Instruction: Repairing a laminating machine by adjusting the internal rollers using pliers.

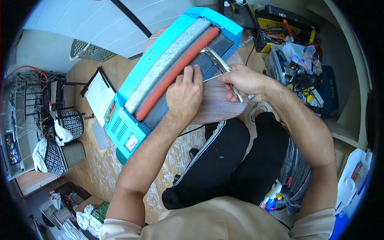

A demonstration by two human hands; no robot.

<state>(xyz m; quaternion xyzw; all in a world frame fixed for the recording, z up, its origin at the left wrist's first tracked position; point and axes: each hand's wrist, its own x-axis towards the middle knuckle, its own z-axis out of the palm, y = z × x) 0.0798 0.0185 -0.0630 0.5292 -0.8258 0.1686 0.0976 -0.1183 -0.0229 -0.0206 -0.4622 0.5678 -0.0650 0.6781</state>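
Observation:
A turquoise machine [134, 90] lies aslant on a wood-grain board [218, 102], with a mottled grey roller [170, 60] and an orange-red roller [180, 70] side by side along it. My right hand [246, 82] is closed round locking pliers [218, 60], whose jaw end reaches to the dark plate by the orange-red roller. My left hand [185, 94] lies over the machine's near edge, fingers bent together against the plate; whatever they pinch is hidden. A thin metal rod [212, 78] shows between the two hands.
An open toolbox [282, 30] and a clear bin of odds and ends [276, 64] stand at the far right. Woven baskets [72, 124] are at the left. My legs [216, 156] are below the board. A cable [192, 131] runs beneath it.

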